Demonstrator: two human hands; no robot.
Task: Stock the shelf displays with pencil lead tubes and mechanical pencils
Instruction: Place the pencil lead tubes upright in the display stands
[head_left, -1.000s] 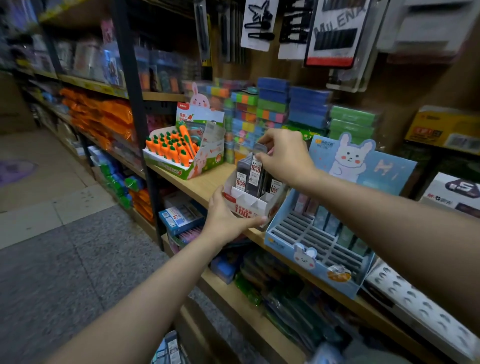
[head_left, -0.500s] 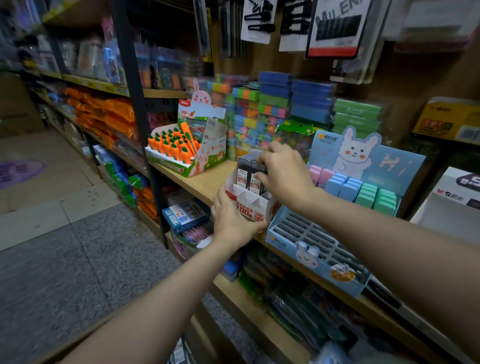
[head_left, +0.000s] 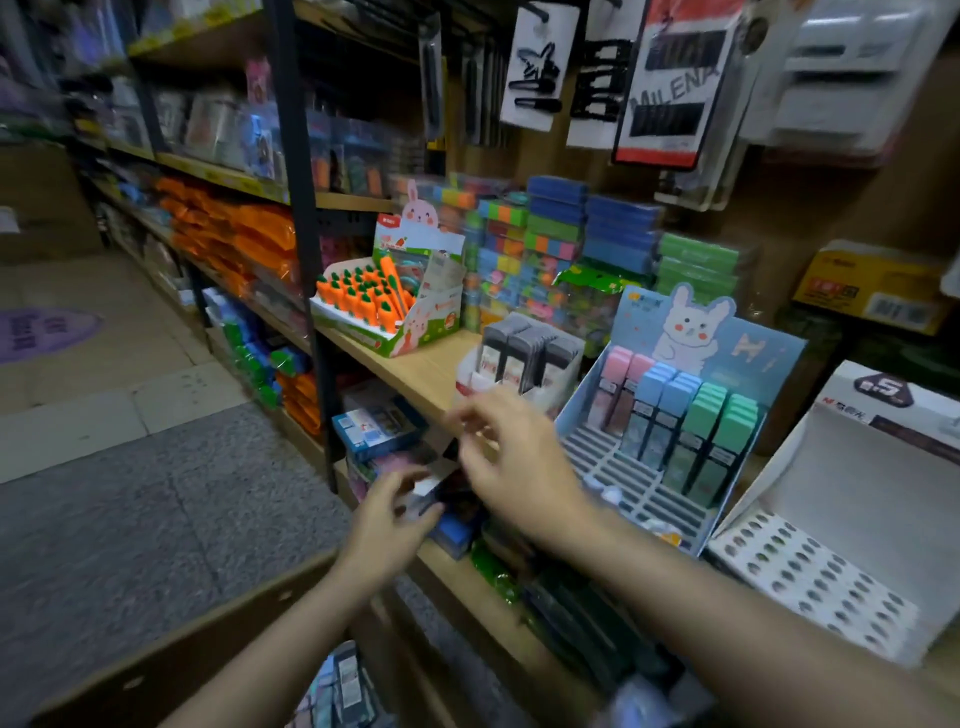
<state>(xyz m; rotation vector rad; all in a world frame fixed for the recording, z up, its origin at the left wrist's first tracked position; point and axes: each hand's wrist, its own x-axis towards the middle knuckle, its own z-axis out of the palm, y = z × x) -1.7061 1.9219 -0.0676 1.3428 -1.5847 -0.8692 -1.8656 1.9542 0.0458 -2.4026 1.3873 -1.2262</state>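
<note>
My left hand (head_left: 387, 512) grips small dark-and-white pack (head_left: 436, 491) below shelf front edge (head_left: 415, 387); right hand (head_left: 511, 457) loose, empty, poised to draw refills for lead-tube box (head_left: 519, 358).

A small white cardboard display box with red print (head_left: 470, 378) stands on the wooden shelf, holding upright dark grey pencil lead tubes with white labels (head_left: 519, 353) packed side by side. Just to its right sits a pale blue display stand with a rabbit backboard (head_left: 691, 332); its rear slots hold upright lead tubes with pink, blue and green caps (head_left: 675, 421), while the front grid slots (head_left: 608, 467) stand unfilled.
</note>
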